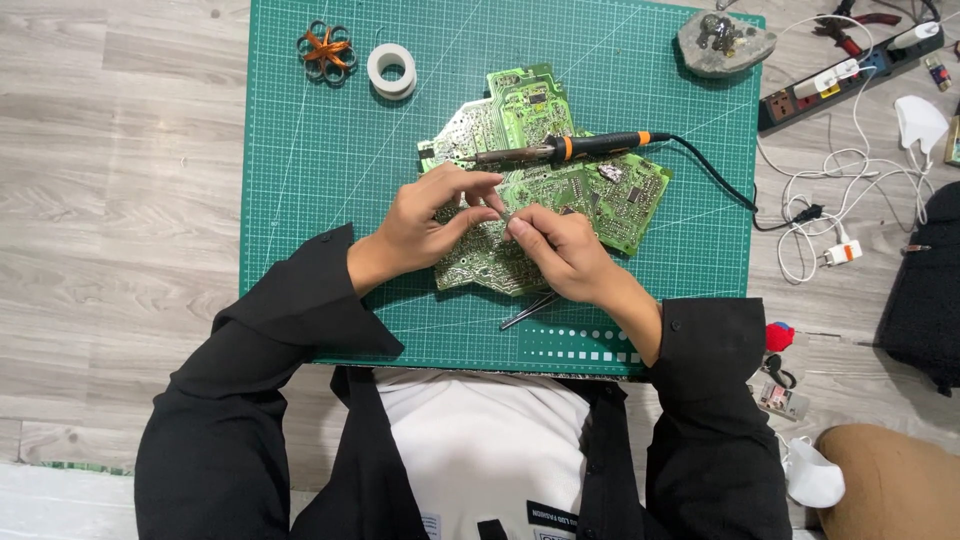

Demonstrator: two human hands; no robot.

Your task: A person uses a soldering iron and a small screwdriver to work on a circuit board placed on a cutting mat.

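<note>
Several green circuit boards [520, 110] lie overlapped on a green cutting mat [320, 190]. Across the top boards rests a soldering iron [570, 148] with a black and orange handle, tip pointing left. My left hand [425, 225] hovers over the boards with its fingers pinched toward my right hand [560, 250]. The fingertips of both hands meet on something small that is too tiny to make out. Metal tweezers [530, 310] poke out from under my right hand, and whether that hand grips them is not visible.
A white tape roll [391, 70] and an orange-and-wire flower shape [326, 50] sit at the mat's top left. A grey stone-like stand [725, 42] is at the top right. A power strip [850, 75], white cables [830, 200] and pliers lie to the right on the wooden floor.
</note>
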